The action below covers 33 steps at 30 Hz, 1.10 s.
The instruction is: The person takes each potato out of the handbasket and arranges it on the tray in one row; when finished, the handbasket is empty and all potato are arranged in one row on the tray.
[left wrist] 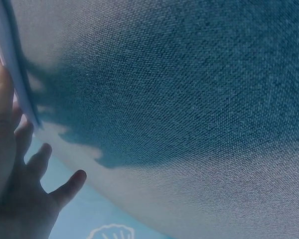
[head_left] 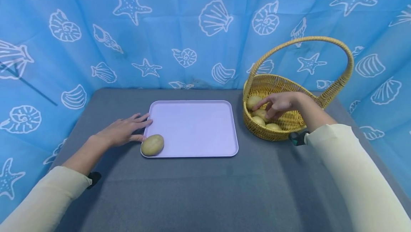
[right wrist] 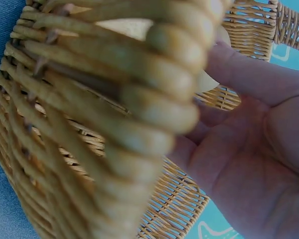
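My left hand [head_left: 123, 130] lies at the left edge of the lilac tray [head_left: 192, 128], fingers spread, fingertips on the rim. Its thumb is beside a potato [head_left: 152, 145] in the tray's near left corner. In the left wrist view the fingers [left wrist: 70, 188] fan out beside the tray's edge. My right hand [head_left: 279, 103] reaches over the rim into a wicker basket [head_left: 266, 134], its fingers and thumb about a potato [head_left: 260, 114]. Other potatoes [head_left: 273, 127] lie around it. In the right wrist view the rim hides the fingertips.
The basket's tall arched handle [head_left: 313, 39] rises over the right forearm. A grey cloth [head_left: 192, 192] covers the table. Behind it hangs a blue curtain [head_left: 189, 21] with white shells and starfish. Dark straps [head_left: 94, 179] sit at both wrists.
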Motion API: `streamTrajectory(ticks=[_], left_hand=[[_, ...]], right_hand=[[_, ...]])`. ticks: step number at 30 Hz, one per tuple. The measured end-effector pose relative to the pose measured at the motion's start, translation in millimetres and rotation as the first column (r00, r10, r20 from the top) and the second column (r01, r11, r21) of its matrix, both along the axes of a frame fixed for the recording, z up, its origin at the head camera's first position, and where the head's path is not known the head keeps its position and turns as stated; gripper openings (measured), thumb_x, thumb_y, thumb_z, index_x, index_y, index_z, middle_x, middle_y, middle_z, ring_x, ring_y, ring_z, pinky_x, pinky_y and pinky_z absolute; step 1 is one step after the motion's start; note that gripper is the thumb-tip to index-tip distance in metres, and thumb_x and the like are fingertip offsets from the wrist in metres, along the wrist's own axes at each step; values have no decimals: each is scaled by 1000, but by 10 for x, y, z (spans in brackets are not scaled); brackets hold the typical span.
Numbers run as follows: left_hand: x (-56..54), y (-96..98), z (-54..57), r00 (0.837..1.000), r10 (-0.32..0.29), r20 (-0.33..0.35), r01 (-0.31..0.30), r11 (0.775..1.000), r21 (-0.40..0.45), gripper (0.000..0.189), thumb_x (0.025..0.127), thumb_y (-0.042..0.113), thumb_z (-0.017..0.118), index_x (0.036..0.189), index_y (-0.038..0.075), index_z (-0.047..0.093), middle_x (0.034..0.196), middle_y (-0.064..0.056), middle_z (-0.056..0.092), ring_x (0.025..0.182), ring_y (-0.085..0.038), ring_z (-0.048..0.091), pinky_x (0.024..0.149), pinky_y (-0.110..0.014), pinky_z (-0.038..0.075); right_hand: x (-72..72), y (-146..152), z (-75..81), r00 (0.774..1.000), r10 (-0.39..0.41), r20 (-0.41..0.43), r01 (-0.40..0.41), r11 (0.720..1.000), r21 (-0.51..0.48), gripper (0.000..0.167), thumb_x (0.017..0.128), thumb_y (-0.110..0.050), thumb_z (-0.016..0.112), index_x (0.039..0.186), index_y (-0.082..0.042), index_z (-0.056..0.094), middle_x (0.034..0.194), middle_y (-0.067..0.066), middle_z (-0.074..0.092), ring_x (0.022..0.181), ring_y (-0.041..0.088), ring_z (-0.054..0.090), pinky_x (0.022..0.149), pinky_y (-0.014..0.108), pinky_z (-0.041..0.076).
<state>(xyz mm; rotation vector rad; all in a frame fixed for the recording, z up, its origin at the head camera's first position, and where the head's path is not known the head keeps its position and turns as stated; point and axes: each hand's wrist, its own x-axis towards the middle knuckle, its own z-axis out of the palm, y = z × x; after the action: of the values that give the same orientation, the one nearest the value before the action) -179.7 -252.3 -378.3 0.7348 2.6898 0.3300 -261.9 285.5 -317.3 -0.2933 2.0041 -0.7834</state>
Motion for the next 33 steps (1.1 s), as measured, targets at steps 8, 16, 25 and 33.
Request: streamTrajectory(ticks=[8, 16, 25, 33], left_hand=[[-1, -2, -5, 1000, -5, -6, 5, 1000, 1, 78, 94, 55, 59, 155, 11, 36, 163, -16, 23, 147, -49, 15, 105, -79, 15], [-5, 6, 0, 1000, -13, -10, 13, 1000, -9, 76, 95, 52, 60, 154, 10, 36, 163, -16, 23, 146, -50, 17, 104, -79, 17], [6, 23, 29, 1000, -19, -17, 19, 1000, -7, 76, 95, 51, 60, 154, 9, 37, 162, -18, 24, 146, -51, 18, 104, -79, 18], [14, 12, 26, 1000, -11, -13, 11, 1000, -18, 76, 95, 50, 61, 154, 10, 36, 162, -17, 24, 146, -50, 17, 105, -78, 17]], right_hand=[[23, 16, -17, 996, 32, -79, -33, 999, -7, 59, 94, -3, 64, 148, 3, 41, 108, 15, 56, 91, 19, 59, 87, 39, 53], [58, 56, 78, 971, 97, -220, -105, 994, -22, 58, 91, -6, 68, 145, -3, 49, 117, 19, 56, 99, 26, 56, 86, 40, 52], [169, -5, 381, 896, 188, -402, -229, 972, -57, 54, 92, -7, 68, 144, -6, 52, 138, 17, 54, 122, 33, 51, 98, 48, 45], [266, -320, 514, 880, 209, -428, -296, 943, -148, 48, 96, -10, 66, 142, -5, 53, 143, 13, 51, 132, 33, 45, 110, 52, 39]])
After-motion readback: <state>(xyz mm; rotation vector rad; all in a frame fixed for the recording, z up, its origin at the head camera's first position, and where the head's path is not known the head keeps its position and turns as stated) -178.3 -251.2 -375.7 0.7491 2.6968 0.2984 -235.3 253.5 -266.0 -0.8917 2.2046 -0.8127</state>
